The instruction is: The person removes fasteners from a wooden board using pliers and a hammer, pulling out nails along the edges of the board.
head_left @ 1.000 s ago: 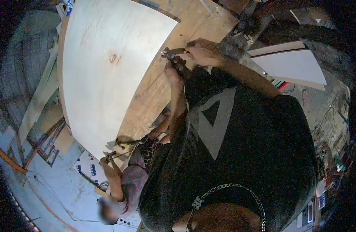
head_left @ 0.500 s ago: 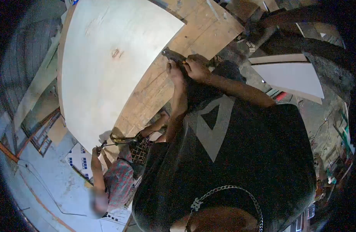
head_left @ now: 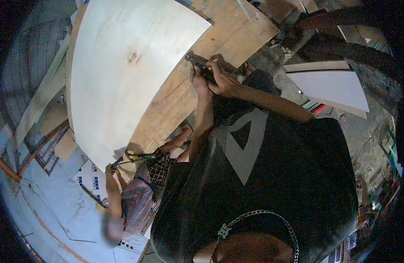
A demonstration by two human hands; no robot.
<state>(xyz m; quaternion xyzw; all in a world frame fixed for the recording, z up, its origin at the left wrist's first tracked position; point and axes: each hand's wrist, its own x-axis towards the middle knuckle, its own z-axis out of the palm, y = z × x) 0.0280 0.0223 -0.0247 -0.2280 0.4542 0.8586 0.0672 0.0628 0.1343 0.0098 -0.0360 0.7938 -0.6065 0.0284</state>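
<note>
Both my hands hold a dark, elongated hand tool [head_left: 199,59] with a small orange part; its exact kind is not clear. Its rounded far end points toward the curved edge of a large white panel [head_left: 118,65]. My left hand [head_left: 201,82] is closed at the near side of the tool, thumb up. Against it, my right hand [head_left: 224,79] is closed around the tool's rear part. Under the white panel lies a brown plywood sheet [head_left: 171,94], and the tool is over this sheet, close to the panel's edge.
At the lower left, another person [head_left: 138,204] in a checked shirt holds a yellow-and-black tool [head_left: 140,156] at the panel's near corner. A second white panel [head_left: 329,90] lies to the right. Wood scraps and clutter cover the floor around.
My hands have shifted slightly on the tool, the right coming closer to the left. The tool's far end has moved a little upward. The other person's hands have barely moved.
</note>
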